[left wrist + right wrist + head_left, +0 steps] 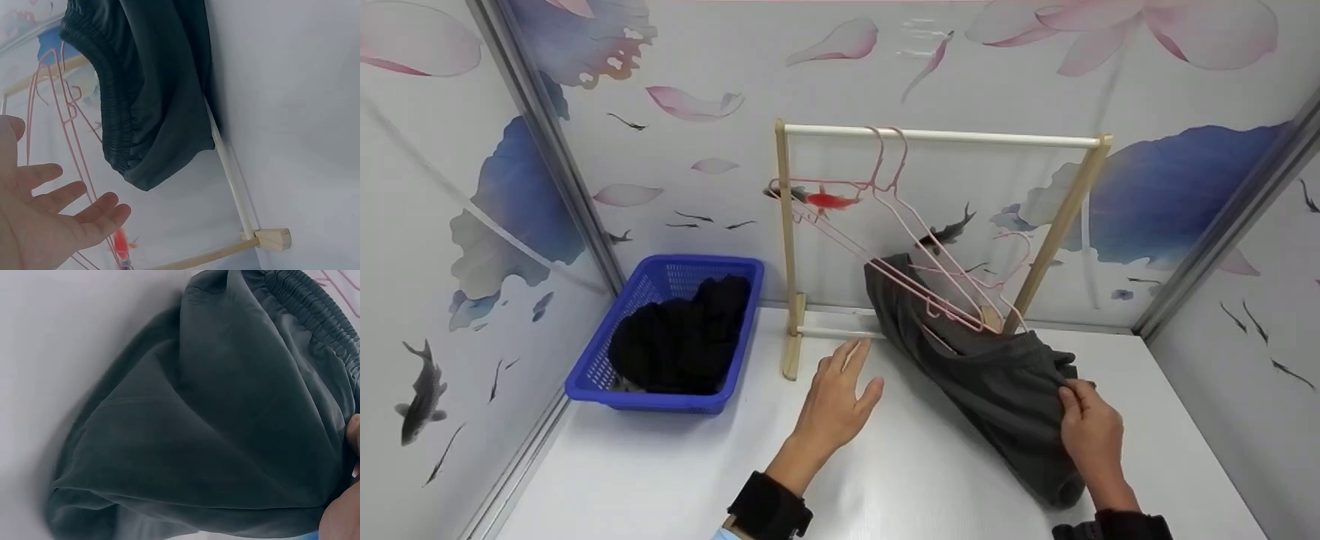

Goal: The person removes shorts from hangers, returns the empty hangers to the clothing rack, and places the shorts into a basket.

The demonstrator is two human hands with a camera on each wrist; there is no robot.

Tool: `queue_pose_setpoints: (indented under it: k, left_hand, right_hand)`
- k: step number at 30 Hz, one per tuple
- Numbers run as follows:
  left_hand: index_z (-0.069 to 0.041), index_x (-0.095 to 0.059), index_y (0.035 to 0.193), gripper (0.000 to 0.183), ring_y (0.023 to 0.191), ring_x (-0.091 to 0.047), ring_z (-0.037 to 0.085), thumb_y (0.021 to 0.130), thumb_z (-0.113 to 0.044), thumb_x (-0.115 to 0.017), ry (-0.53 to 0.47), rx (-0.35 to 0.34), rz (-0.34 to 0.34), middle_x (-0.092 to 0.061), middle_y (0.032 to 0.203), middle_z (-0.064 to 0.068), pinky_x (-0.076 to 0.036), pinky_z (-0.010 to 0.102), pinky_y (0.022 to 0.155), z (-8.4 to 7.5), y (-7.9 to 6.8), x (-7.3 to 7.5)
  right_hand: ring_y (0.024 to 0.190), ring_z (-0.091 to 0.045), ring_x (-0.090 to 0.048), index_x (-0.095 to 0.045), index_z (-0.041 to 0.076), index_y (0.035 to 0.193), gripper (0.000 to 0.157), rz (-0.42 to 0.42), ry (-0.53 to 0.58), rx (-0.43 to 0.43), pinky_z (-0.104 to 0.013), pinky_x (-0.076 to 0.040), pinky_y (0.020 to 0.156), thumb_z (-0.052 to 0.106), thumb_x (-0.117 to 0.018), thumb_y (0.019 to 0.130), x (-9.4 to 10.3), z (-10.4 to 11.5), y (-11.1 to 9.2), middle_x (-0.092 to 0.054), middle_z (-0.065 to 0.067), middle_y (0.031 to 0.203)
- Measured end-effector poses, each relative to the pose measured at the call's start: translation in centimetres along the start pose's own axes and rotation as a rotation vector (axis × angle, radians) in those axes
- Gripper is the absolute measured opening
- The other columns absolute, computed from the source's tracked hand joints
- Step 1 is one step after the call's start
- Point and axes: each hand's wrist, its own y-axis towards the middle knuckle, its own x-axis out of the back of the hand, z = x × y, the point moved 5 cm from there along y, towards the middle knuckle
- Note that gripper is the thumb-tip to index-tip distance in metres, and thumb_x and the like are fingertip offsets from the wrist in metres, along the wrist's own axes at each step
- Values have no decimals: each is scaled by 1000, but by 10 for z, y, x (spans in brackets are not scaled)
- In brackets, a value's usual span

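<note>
White tabletop [660,480] meets petal-printed walls [697,45], right-hand fingers [1080,394] pinching a grey garment [982,390], left-hand fingers [853,361] outstretched.

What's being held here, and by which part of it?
The right hand grips the dark grey garment by its edge, near the waistband; the left hand holds nothing.

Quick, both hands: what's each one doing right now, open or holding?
Left hand: open, holding nothing.
Right hand: closed, pinching the dark grey garment between thumb and fingers.
</note>
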Motion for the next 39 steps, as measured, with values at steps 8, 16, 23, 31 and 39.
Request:
queue_pose_setpoints:
  k: [8, 16, 23, 31, 39]
  left_hand:
    - [-1, -51, 150, 55, 127, -55, 43, 103, -30, -57, 1, 28, -13, -50, 151, 21, -46, 55, 104, 15, -10, 1]
    - [1, -51, 150, 57, 130, -54, 42, 103, -30, -57, 11, 57, -17, -50, 151, 22, -46, 55, 105, 27, -20, 1]
    - [2, -51, 149, 55, 131, -53, 43, 103, -28, -57, 9, 68, -17, -51, 149, 22, -46, 55, 107, 34, -27, -2]
    - [1, -51, 149, 56, 135, -50, 43, 105, -32, -57, 22, 88, 2, -49, 150, 24, -44, 55, 109, 39, -29, -3]
    - [3, -51, 148, 55, 137, -48, 45, 104, -29, -58, 28, 100, -8, -49, 149, 27, -41, 56, 112, 47, -30, -4]
  right_hand:
    - [84, -41, -69, -70, -5, 105, 10, 75, 5, -16, -52, -50, 74, 0, -63, 100, -18, 1, -16, -74, -24, 97]
    - [86, -38, -69, -70, -3, 104, 8, 166, 0, -53, -52, -52, 77, 1, -64, 100, -32, 0, -29, -74, -22, 99]
    - [92, -39, -69, -70, -3, 104, 10, 247, 9, -91, -56, -52, 83, 2, -61, 102, -40, -3, -37, -74, -23, 102]
    - [92, -39, -72, -72, 1, 102, 11, 340, 19, -59, -54, -54, 81, 3, -61, 102, -48, -5, -44, -75, -20, 100]
    - [85, -25, -70, -74, 10, 94, 13, 380, 35, -36, -45, -54, 78, 4, -64, 100, -53, -1, -49, -77, -7, 94]
